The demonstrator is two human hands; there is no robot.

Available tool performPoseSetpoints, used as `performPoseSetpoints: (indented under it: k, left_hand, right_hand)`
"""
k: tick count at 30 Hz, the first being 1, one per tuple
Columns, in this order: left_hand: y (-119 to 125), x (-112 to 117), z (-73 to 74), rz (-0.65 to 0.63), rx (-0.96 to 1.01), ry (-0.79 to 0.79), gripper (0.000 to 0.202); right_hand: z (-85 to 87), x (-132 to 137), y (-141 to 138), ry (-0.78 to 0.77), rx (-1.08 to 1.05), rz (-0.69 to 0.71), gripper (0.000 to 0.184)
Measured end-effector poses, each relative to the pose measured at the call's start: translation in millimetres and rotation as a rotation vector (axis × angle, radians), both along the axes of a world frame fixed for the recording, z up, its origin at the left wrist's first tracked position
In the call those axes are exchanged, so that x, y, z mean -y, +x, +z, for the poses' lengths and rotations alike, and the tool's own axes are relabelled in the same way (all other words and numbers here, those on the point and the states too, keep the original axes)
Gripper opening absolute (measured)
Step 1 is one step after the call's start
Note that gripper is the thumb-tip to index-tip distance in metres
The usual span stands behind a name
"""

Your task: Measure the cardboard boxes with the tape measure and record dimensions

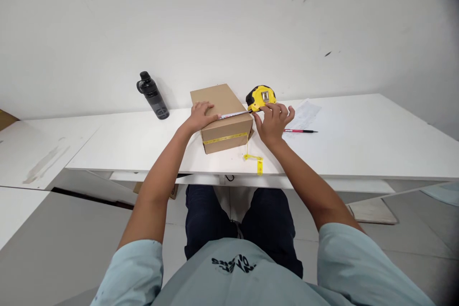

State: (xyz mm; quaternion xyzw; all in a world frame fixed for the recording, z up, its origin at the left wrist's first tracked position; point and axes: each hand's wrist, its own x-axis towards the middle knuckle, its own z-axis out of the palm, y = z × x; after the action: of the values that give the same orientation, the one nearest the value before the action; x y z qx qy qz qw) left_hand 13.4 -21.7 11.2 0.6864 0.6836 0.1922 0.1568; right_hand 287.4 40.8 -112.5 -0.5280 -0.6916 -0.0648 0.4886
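Note:
A closed brown cardboard box (218,98) rests on the white table. My left hand (202,116) lies over its left top edge, fingers stretched out, thumb along the front top edge at the end of a steel tape blade (234,114). The blade runs across the box top to a yellow and black tape measure (263,97) at the right corner. My right hand (273,122) holds the tape measure from below, thumb near the blade's mouth. A yellow measuring ribbon (225,138) crosses the box front, and its loose end hangs down to the table's front edge.
A black water bottle (154,95) stands at the back left against the wall. To the right of my right hand lie a red and black pen (301,131) and a white paper sheet (306,114). The table's front edge (322,176) runs just before me.

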Motion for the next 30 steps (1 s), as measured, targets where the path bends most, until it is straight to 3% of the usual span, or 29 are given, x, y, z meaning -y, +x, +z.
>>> performPoseSetpoints:
  k: [4, 9, 17, 22, 30]
  left_hand:
    - [0.7, 0.1, -0.1, -0.004, -0.007, 0.005, 0.083]
    - [-0.1, -1.5, -2.0, -0.004, 0.009, 0.007, 0.080]
    - [0.8, -0.9, -1.5, -0.008, 0.015, -0.001, 0.082]
    - [2.2, -0.2, -0.2, -0.005, 0.006, -0.006, 0.084]
    - [5.5, 4.1, 1.9, 0.001, -0.017, -0.014, 0.084]
  right_hand:
    - [-8.6, -4.4, -3.5, 0.006, -0.044, -0.027, 0.045]
    - [-7.6, -2.6, -5.0, -0.012, -0.107, -0.002, 0.052]
    - [-0.3, 6.4, -5.0, -0.065, -0.087, -0.011, 0.047]
    - [0.6, 8.5, -7.5, -0.018, -0.075, -0.022, 0.043]
    - [29.0, 10.4, -2.6, -0.032, 0.064, -0.043, 0.038]
